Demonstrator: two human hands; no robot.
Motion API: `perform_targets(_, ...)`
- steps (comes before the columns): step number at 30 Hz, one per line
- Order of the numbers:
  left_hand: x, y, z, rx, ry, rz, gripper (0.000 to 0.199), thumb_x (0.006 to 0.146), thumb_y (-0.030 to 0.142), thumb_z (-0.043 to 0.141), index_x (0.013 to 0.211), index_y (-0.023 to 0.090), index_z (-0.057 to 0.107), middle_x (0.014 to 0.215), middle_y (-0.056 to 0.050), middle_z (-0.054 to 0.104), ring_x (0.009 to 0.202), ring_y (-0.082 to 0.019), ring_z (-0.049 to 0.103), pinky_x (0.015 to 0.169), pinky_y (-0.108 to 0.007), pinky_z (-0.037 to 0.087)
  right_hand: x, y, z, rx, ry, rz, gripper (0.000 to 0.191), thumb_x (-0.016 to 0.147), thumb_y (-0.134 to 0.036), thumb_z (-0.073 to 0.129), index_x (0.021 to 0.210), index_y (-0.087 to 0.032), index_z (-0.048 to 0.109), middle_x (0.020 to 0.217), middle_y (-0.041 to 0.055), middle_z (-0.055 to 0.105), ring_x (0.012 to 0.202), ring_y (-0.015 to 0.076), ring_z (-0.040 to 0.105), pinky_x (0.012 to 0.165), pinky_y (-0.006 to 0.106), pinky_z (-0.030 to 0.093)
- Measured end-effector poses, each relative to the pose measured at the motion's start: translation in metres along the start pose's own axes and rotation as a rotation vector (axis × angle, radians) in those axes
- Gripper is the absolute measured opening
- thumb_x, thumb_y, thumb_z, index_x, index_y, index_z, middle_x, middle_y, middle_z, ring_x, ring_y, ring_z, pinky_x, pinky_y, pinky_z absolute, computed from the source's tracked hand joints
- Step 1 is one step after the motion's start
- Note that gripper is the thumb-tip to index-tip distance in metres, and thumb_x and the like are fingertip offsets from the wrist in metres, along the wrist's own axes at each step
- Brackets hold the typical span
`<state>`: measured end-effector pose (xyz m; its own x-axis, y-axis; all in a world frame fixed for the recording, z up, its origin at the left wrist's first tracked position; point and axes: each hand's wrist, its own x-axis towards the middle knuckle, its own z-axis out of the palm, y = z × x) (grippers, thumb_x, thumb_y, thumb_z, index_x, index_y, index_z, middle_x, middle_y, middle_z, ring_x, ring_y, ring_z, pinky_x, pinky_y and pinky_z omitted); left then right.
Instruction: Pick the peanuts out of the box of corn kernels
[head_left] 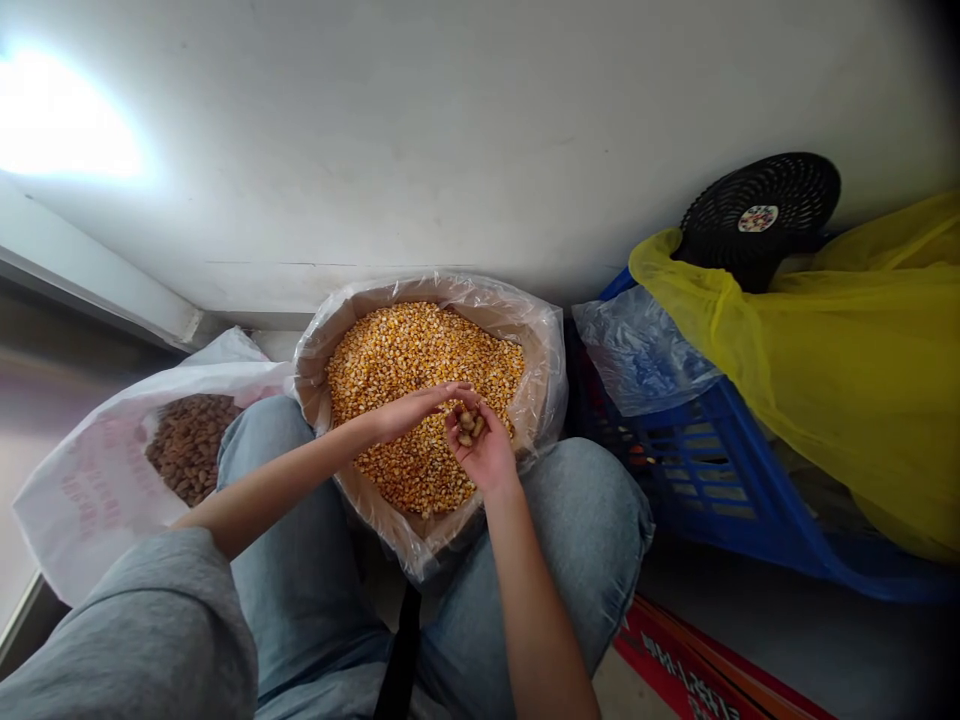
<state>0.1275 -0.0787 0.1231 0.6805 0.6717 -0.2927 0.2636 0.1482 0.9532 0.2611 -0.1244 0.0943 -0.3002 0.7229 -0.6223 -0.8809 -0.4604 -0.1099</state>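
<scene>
A plastic-lined sack (547,385) full of yellow corn kernels (412,350) stands between my knees. Above the corn, my right hand (484,450) is palm up with its fingers curled around several small brown pieces (469,425), perhaps nuts. My left hand (420,408) reaches in from the left, its fingers stretched out over the fingertips of my right hand; nothing shows in it. To the left, a white bag (97,470) lies open with brown nuts (193,440) inside.
On the right stands a blue basket (705,460) with yellow mesh (862,370) and clear plastic (649,350) over it. A black fan (765,205) rises behind. A red printed box (697,665) lies at the lower right. A pale wall (420,140) closes off the back.
</scene>
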Motion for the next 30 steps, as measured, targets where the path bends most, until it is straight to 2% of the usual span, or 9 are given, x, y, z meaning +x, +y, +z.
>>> perform_targets(4, -0.003, -0.001, -0.010, -0.228, -0.124, -0.008, 0.053, 0.085, 0.044, 0.001, 0.128, 0.028, 0.028, 0.137, -0.001, 0.027, 0.121, -0.021, 0.028, 0.089, -0.038, 0.032, 0.000, -0.005, -0.003, 0.026, -0.033, -0.004, 0.013, 0.076, -0.022, 0.044, 0.076, -0.016, 0.056, 0.062, 0.0001, 0.059, 0.057, 0.0080, 0.055, 0.043, 0.014, 0.042)
perform_targets(7, -0.008, -0.009, -0.024, -0.188, -0.100, 0.021, 0.053, 0.084, 0.045, 0.000, 0.130, 0.029, 0.022, 0.138, -0.001, 0.023, 0.120, -0.020, 0.030, 0.087, -0.036, 0.034, -0.001, -0.010, -0.005, 0.063, -0.046, -0.040, 0.013, 0.076, -0.021, 0.042, 0.073, -0.017, 0.055, 0.060, -0.0012, 0.057, 0.054, 0.0062, 0.052, 0.039, 0.012, 0.039)
perform_targets(11, -0.017, -0.041, -0.042, 0.456, -0.053, 0.090, 0.043, 0.084, 0.043, 0.026, 0.123, 0.027, 0.036, 0.130, -0.003, 0.037, 0.114, -0.019, 0.038, 0.090, -0.033, 0.030, -0.004, -0.017, -0.007, 0.124, -0.046, -0.083, 0.015, 0.076, -0.020, 0.039, 0.071, -0.018, 0.053, 0.060, -0.0022, 0.055, 0.051, 0.0049, 0.049, 0.037, 0.011, 0.037)
perform_targets(14, -0.023, -0.073, -0.044, 1.019, -0.233, 0.188, 0.043, 0.072, 0.033, 0.053, 0.115, 0.029, 0.046, 0.122, -0.003, 0.047, 0.114, -0.022, 0.035, 0.092, -0.037, 0.025, -0.006, -0.017, -0.007, 0.131, -0.052, -0.095, 0.014, 0.076, -0.019, 0.039, 0.071, -0.018, 0.052, 0.060, -0.0022, 0.054, 0.051, 0.0049, 0.049, 0.037, 0.011, 0.036)
perform_targets(16, -0.026, -0.093, -0.039, 1.156, -0.411, 0.256, 0.047, 0.064, 0.024, 0.062, 0.109, 0.031, 0.051, 0.120, -0.003, 0.049, 0.115, -0.023, 0.034, 0.091, -0.037, 0.025, -0.005, -0.016, -0.007, 0.123, -0.047, -0.095, 0.013, 0.075, -0.019, 0.040, 0.071, -0.018, 0.052, 0.060, -0.0022, 0.054, 0.051, 0.0050, 0.049, 0.037, 0.011, 0.036)
perform_targets(19, -0.025, -0.111, -0.028, 1.120, -0.627, 0.336, 0.039, 0.055, 0.013, 0.066, 0.087, 0.034, 0.061, 0.108, 0.001, 0.056, 0.109, -0.021, 0.040, 0.089, -0.034, 0.028, -0.003, -0.016, -0.008, 0.110, -0.019, -0.103, 0.013, 0.075, -0.019, 0.040, 0.072, -0.018, 0.052, 0.059, -0.0023, 0.054, 0.050, 0.0051, 0.049, 0.036, 0.011, 0.036)
perform_targets(21, -0.023, -0.117, -0.022, 1.078, -0.691, 0.357, 0.027, 0.053, 0.010, 0.066, 0.067, 0.032, 0.063, 0.096, 0.002, 0.061, 0.100, -0.019, 0.046, 0.085, -0.031, 0.030, -0.002, -0.016, -0.009, 0.103, 0.002, -0.118, 0.013, 0.075, -0.019, 0.039, 0.072, -0.018, 0.051, 0.059, -0.0024, 0.054, 0.050, 0.0052, 0.048, 0.036, 0.011, 0.036)
perform_targets(25, -0.022, -0.123, -0.017, 1.029, -0.719, 0.356, 0.022, 0.054, 0.008, 0.062, 0.043, 0.026, 0.057, 0.079, 0.000, 0.063, 0.090, -0.018, 0.049, 0.074, -0.028, 0.035, 0.000, -0.017, -0.009, 0.088, 0.019, -0.130, 0.012, 0.074, -0.019, 0.040, 0.072, -0.018, 0.051, 0.058, -0.0028, 0.054, 0.050, 0.0051, 0.048, 0.036, 0.011, 0.036)
perform_targets(30, -0.025, -0.129, -0.014, 1.024, -0.713, 0.348, 0.023, 0.054, 0.007, 0.062, 0.041, 0.024, 0.055, 0.075, -0.001, 0.062, 0.086, -0.018, 0.049, 0.071, -0.028, 0.035, 0.001, -0.019, -0.006, 0.062, 0.027, -0.133, 0.010, 0.073, -0.020, 0.041, 0.072, -0.018, 0.051, 0.059, -0.0031, 0.054, 0.049, 0.0045, 0.048, 0.036, 0.011, 0.035)
